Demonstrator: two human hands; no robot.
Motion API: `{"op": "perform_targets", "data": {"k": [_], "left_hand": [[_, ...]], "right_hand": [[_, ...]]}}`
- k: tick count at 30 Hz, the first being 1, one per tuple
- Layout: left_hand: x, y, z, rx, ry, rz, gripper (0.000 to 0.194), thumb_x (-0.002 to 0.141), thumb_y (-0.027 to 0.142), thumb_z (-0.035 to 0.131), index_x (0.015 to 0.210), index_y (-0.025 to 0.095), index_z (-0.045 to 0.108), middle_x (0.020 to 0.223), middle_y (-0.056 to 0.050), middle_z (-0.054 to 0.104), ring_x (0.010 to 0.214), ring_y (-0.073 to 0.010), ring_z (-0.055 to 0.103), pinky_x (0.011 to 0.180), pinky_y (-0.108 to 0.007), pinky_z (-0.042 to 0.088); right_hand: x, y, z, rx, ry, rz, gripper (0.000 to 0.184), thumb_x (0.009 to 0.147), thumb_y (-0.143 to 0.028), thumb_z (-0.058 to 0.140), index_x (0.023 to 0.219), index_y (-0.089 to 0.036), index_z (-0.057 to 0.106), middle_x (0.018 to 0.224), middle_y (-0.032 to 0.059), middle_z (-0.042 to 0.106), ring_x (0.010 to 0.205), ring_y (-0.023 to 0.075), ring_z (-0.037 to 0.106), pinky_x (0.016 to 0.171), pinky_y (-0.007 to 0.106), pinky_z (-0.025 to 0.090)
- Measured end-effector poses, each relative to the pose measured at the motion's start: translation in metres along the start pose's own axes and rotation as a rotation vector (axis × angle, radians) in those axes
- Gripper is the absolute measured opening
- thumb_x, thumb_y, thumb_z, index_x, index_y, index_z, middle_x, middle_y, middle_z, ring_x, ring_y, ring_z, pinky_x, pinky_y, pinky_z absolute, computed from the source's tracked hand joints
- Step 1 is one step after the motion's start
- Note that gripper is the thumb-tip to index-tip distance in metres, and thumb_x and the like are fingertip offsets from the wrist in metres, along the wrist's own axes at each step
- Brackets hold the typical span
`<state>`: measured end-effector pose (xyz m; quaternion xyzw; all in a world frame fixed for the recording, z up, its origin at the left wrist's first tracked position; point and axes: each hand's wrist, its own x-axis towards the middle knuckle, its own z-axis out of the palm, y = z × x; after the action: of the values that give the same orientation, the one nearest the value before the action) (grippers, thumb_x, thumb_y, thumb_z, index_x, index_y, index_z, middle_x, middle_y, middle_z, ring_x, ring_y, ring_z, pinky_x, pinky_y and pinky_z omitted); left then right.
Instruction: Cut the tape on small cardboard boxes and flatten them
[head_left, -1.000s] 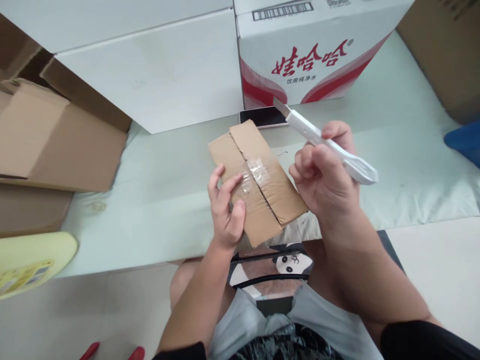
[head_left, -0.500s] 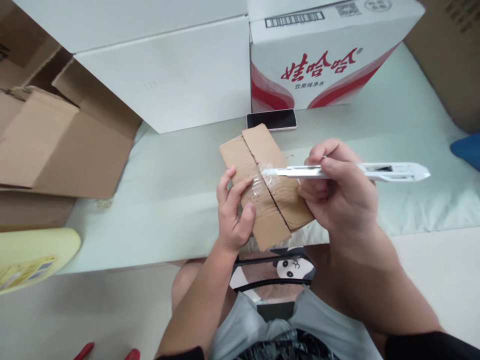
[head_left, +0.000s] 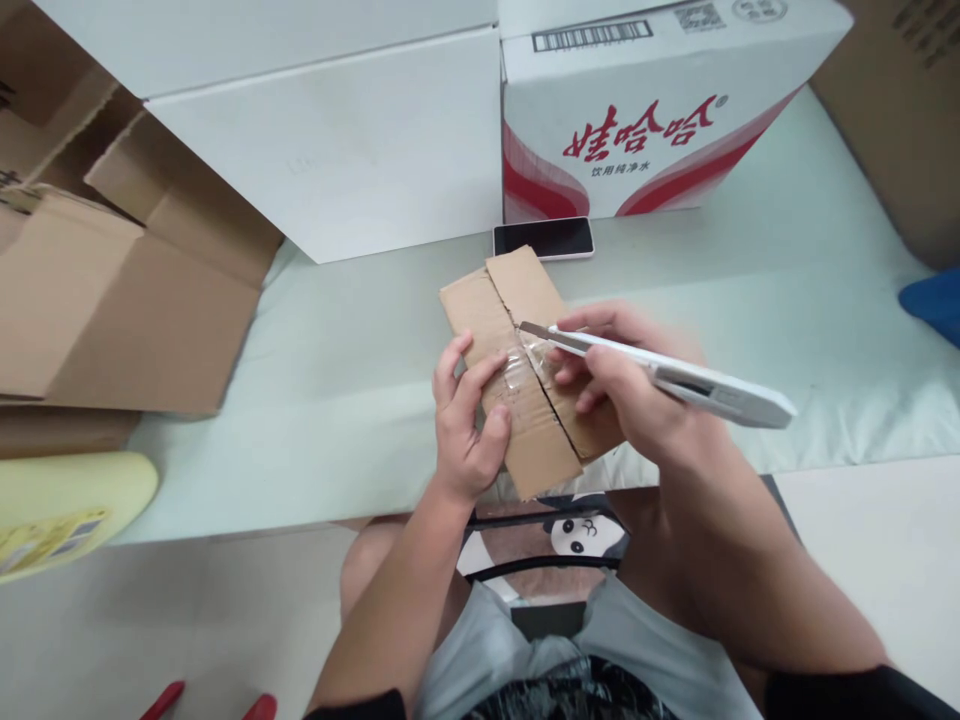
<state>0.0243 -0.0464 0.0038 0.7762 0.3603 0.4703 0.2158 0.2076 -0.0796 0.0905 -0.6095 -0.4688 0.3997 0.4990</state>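
A small brown cardboard box (head_left: pixel 536 455) lies tilted on the cloth-covered surface. Clear tape (head_left: pixel 517 372) crosses the seam between its flaps. My left hand (head_left: pixel 474 430) grips the box from its left side, thumb and fingers pressed on the top. In my right hand (head_left: pixel 630 375) is a white utility knife (head_left: pixel 720 390), held between thumb and fingers with the blade out. The blade's tip is at the seam just above the tape; whether it touches the cardboard I cannot tell. The right fingertips are over the box's right flap.
Behind the box a phone (head_left: pixel 544 238) lies before a white and red carton (head_left: pixel 607 150) and a plain white box (head_left: pixel 337 160). Open brown cartons (head_left: pixel 150 310) and a yellow bottle (head_left: pixel 75 510) are at left. A blue object (head_left: pixel 934 305) is at the right edge.
My right hand has moved left over the box and turned the utility knife, so its blade now points up-left at the seam. My left hand and the box have stayed put.
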Motion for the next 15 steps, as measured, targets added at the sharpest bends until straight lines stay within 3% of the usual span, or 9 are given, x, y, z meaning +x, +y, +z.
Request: {"op": "perform_targets", "data": {"k": [6,15], "left_hand": [[0.0007,0.0004,-0.0008,-0.003,-0.007,0.008,0.042,0.101,0.046,0.043,0.134,0.024,0.057,0.152,-0.014,0.042,0.144,-0.0305,0.043,0.119,-0.054,0.036],[0.0010,0.0006,-0.0009,0.002,-0.007,0.006,0.041,0.101,0.046,0.044,0.133,0.024,0.058,0.151,-0.014,0.043,0.143,-0.0309,0.044,0.119,-0.054,0.037]], "right_hand": [[0.0007,-0.0045,0.0012,-0.312,0.071,-0.134,0.008,0.080,-0.025,0.061,0.087,-0.022,0.063,0.064,-0.0038,0.062,0.055,0.0104,0.054,0.053,0.025,0.041],[-0.0029,-0.0061,0.0008,-0.382,0.158,-0.130,0.002,0.071,-0.021,0.055,0.070,-0.023,0.054,0.056,-0.0023,0.055,0.051,0.0127,0.046,0.049,0.028,0.034]]}}
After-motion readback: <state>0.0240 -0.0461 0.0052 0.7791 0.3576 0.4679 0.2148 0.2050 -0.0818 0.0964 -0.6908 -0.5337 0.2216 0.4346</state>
